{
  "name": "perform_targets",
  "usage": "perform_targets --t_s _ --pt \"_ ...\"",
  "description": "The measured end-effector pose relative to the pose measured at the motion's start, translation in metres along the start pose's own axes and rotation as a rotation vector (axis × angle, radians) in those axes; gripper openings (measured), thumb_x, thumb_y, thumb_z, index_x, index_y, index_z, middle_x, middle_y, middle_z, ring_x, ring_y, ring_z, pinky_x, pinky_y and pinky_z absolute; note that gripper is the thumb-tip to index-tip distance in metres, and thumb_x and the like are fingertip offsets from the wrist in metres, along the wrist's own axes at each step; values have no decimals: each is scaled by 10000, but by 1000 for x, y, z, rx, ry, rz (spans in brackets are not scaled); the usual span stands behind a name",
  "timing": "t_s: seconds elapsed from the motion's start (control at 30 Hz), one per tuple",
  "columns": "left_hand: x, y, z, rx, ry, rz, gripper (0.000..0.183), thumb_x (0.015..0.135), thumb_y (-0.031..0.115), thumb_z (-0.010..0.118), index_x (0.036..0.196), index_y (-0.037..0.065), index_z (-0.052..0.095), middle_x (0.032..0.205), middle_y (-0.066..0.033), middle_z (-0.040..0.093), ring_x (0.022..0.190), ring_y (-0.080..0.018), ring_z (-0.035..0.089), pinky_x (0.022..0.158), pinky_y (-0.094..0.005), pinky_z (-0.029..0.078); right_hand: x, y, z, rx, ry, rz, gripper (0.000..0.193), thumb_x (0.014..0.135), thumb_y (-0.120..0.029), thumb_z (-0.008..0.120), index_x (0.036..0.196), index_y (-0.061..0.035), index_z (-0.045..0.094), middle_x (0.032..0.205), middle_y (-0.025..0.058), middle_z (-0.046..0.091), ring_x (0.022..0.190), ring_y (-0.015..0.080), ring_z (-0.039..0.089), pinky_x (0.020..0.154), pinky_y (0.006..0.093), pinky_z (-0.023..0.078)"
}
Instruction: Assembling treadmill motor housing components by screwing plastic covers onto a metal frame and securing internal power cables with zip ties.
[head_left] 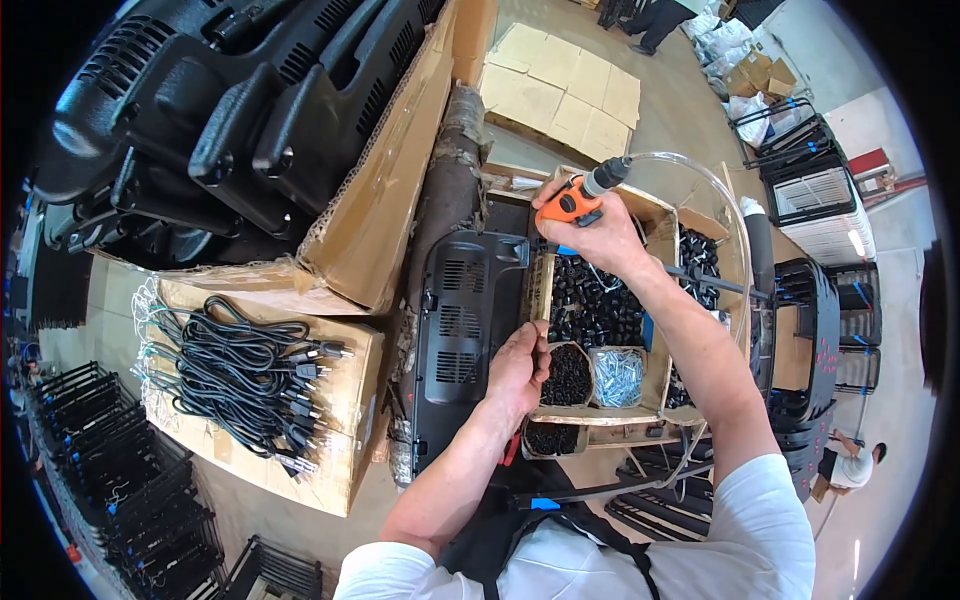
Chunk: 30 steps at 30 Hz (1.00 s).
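Note:
My right hand (615,245) is wrapped round an orange and black power screwdriver (572,203), above the far end of a divided parts box (655,372). A clear hose (722,188) runs from the tool and curves to the right. My left hand (515,372) has its fingers curled in, between a black plastic housing (460,320) with vent slots and a compartment of small black screws (566,380). Whatever those fingers hold is hidden. Beside them lie silver screws (618,378), and farther back is a compartment of black plastic pieces (590,305).
At the left, coiled black power cords (250,375) lie on a cardboard box (350,420). Behind them a large carton (385,190) holds black plastic housings (290,130). Black frames (120,480) are stacked at lower left. Another person (853,465) is at far right.

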<state>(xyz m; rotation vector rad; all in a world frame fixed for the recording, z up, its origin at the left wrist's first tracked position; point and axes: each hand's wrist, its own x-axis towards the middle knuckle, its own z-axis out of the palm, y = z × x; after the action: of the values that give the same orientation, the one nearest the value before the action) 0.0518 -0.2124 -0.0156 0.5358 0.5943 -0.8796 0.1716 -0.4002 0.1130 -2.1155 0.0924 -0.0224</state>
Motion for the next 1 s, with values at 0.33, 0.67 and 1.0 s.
perform_targets --t_s 0.33,0.67,1.0 --pt "-12 9 11 146 -17 98 227 1117 244 555 1220 66 652 975 -39 716 696 -113 563 582 -238 425 -6 1 -4 53 -25 -21 279 824 -128 829 1075 -62 727 988 15 716 928 124 660 889 309 550" --pt "20 38 38 -98 -80 71 252 1116 325 556 1098 86 633 828 6 615 609 -109 505 481 -254 379 -10 -3 3 151 58 -18 376 822 -127 837 1169 -64 708 1076 32 740 999 125 677 944 315 555" --pt "56 67 69 -524 -84 99 298 1132 379 498 1007 121 578 825 37 558 630 -87 457 487 -237 346 -33 -45 -8 311 11 -84 514 850 -82 853 1301 2 620 1210 126 743 1135 181 689 1023 363 561"
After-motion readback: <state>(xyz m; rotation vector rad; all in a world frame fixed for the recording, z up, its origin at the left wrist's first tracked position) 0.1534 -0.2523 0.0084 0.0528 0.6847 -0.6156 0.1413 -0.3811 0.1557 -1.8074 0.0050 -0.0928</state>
